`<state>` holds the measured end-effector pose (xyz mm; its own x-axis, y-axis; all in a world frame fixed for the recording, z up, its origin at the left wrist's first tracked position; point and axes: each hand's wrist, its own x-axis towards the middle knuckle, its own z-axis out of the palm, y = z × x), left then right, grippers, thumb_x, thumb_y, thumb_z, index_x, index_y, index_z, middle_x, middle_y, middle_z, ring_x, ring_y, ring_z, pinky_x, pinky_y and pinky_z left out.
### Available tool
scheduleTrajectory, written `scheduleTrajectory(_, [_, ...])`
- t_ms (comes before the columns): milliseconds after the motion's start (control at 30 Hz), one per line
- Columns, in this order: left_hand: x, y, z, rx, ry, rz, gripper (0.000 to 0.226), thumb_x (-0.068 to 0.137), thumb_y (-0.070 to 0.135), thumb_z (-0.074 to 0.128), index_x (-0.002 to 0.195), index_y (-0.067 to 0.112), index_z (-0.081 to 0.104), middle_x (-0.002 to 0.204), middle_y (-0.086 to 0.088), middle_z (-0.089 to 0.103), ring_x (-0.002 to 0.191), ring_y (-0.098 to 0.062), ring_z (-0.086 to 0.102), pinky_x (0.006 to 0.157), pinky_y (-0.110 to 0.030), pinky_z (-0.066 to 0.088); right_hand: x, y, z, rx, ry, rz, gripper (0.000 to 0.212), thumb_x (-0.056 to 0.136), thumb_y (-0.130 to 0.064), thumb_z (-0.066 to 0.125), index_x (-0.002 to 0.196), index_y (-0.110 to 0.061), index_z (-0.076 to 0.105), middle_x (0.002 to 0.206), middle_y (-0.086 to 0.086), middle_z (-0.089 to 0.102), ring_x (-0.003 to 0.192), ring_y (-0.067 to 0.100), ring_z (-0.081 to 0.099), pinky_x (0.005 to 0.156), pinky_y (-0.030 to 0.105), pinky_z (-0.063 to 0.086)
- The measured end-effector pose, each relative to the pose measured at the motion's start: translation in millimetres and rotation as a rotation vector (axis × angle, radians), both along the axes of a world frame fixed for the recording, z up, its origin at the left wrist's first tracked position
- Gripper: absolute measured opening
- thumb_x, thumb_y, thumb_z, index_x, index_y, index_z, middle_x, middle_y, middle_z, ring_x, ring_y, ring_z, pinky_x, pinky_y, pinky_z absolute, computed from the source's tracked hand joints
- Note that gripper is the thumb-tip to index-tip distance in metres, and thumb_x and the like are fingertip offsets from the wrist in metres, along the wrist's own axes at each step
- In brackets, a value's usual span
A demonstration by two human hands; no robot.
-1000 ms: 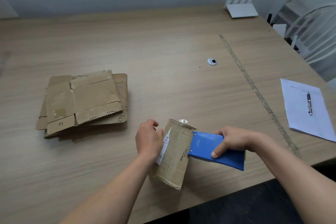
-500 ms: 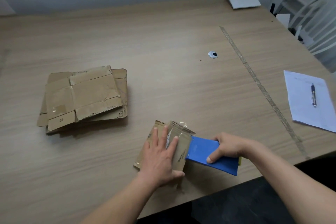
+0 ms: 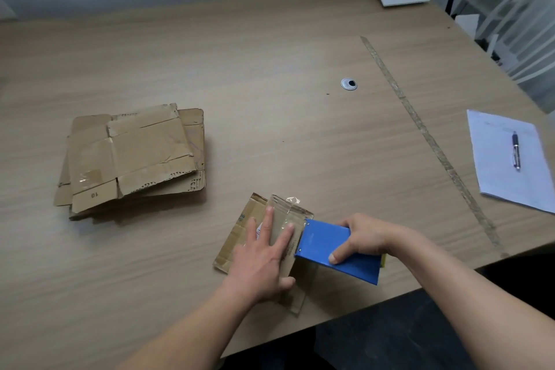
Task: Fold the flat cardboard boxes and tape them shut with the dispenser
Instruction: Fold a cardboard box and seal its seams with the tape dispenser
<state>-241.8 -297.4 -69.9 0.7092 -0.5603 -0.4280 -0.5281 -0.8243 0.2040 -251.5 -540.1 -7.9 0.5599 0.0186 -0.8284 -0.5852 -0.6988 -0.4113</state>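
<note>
Starting well left of the folded box (image 3: 264,237) we find the stack of flat boxes (image 3: 132,156) on the table (image 3: 270,69). Our left hand (image 3: 261,261) lies on the box with fingers straight and spread, pressing it down. At its right edge our right hand (image 3: 365,237) grips the blue dispenser (image 3: 336,249) (fingers curled round it); farther right lie paper (image 3: 510,159) and pen (image 3: 515,151).

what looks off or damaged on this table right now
The flat cardboard boxes on the left are stacked askew, with ragged, torn lower edges. A crumpled tape end sticks up from the folded box. Nothing spilled.
</note>
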Motion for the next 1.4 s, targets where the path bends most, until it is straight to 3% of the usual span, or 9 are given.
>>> scheduleTrajectory(167, [-0.1, -1.9, -0.1, 0.015, -0.002, 0.011, 0.107, 0.071, 0.069, 0.057, 0.149, 0.048, -0.014, 0.155, 0.002, -0.040, 0.146, -0.042, -0.005, 0.099, -0.053, 0.044, -6.5, -5.2, 3.1, 0.036, -0.005, -0.032, 0.042, 0.068, -0.035, 0.090, 0.103, -0.024, 0.069, 0.100, -0.001, 0.074, 0.092, 0.019, 0.071, 0.080, 0.033, 0.056])
scheduleTrajectory(333, [-0.1, -3.5, -0.1, 0.025, -0.031, -0.002, 0.108, 0.069, 0.067, 0.060, 0.149, 0.049, -0.011, 0.156, 0.002, -0.038, 0.144, -0.043, 0.002, 0.096, -0.051, 0.046, -28.0, -20.1, 1.7, 0.081, -0.023, -0.074, 0.061, 0.048, -0.045, 0.087, 0.105, -0.025, 0.073, 0.098, -0.002, 0.077, 0.094, 0.021, 0.073, 0.088, 0.038, 0.058])
scheduleTrajectory(733, [-1.0, -2.5, 2.3, 0.030, -0.012, 0.000, 0.108, 0.068, 0.064, 0.065, 0.148, 0.052, -0.008, 0.156, 0.005, -0.038, 0.142, -0.042, 0.006, 0.095, -0.049, 0.045, -53.1, -34.5, 8.0, 0.101, -0.006, -0.124, 0.045, 0.057, -0.037, 0.086, 0.098, -0.023, 0.073, 0.086, -0.007, 0.077, 0.078, 0.009, 0.072, 0.075, 0.026, 0.054])
scheduleTrajectory(833, [-1.1, -2.7, 1.3, 0.025, -0.016, 0.002, 0.108, 0.068, 0.063, 0.066, 0.148, 0.052, -0.007, 0.156, 0.004, -0.038, 0.141, -0.042, 0.007, 0.095, -0.050, 0.045, -54.9, -32.5, 7.7, 0.097, 0.015, -0.133, 0.036, 0.067, -0.027, 0.088, 0.099, -0.021, 0.073, 0.084, -0.008, 0.077, 0.077, 0.009, 0.072, 0.071, 0.022, 0.054])
scheduleTrajectory(1000, [-1.2, -1.5, 0.6, 0.018, -0.015, 0.004, 0.108, 0.068, 0.062, 0.065, 0.148, 0.052, -0.007, 0.155, 0.005, -0.039, 0.140, -0.041, 0.007, 0.095, -0.050, 0.045, -41.9, -16.6, -2.9, -0.004, 0.075, -0.151, 0.038, 0.069, -0.030, 0.088, 0.102, -0.017, 0.073, 0.097, 0.002, 0.078, 0.091, 0.022, 0.074, 0.084, 0.035, 0.059])
scheduleTrajectory(1200, [-0.5, -2.1, 1.1, 0.022, -0.004, 0.007, 0.108, 0.070, 0.063, 0.065, 0.148, 0.051, -0.008, 0.154, 0.004, -0.041, 0.142, -0.042, 0.003, 0.096, -0.051, 0.044, -9.2, 4.9, 1.5, -0.125, 0.158, -0.099, 0.055, 0.070, -0.040, 0.088, 0.112, -0.014, 0.064, 0.104, 0.005, 0.071, 0.091, 0.022, 0.071, 0.079, 0.034, 0.059])
scheduleTrajectory(1400, [-1.4, -2.6, 1.6, 0.025, 0.008, 0.024, 0.108, 0.071, 0.063, 0.066, 0.149, 0.050, -0.007, 0.154, 0.003, -0.041, 0.141, -0.043, 0.003, 0.096, -0.051, 0.042, 18.8, 29.1, 4.3, -0.225, 0.175, -0.059, 0.049, 0.069, -0.042, 0.089, 0.100, -0.011, 0.065, 0.103, 0.007, 0.072, 0.094, 0.026, 0.070, 0.091, 0.039, 0.058])
